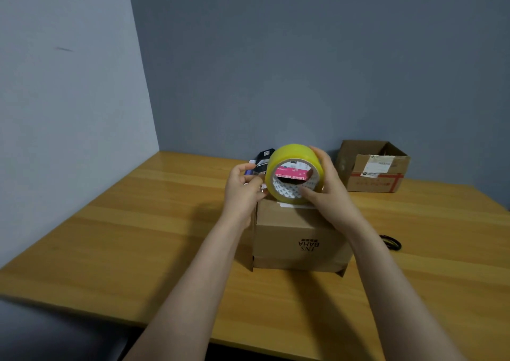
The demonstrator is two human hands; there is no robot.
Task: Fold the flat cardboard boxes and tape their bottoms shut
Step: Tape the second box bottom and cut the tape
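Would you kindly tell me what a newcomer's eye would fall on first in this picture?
The yellow roll of packing tape stands out first, held mid-frame by the right hand while the left hand pinches at its edge. Just below stands the folded brown cardboard box on the wooden table; an open, labelled cardboard box sits at the back right.

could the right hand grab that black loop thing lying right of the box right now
Probably not yet: the right hand grips the yellow tape roll. The path to the black loop looks open.
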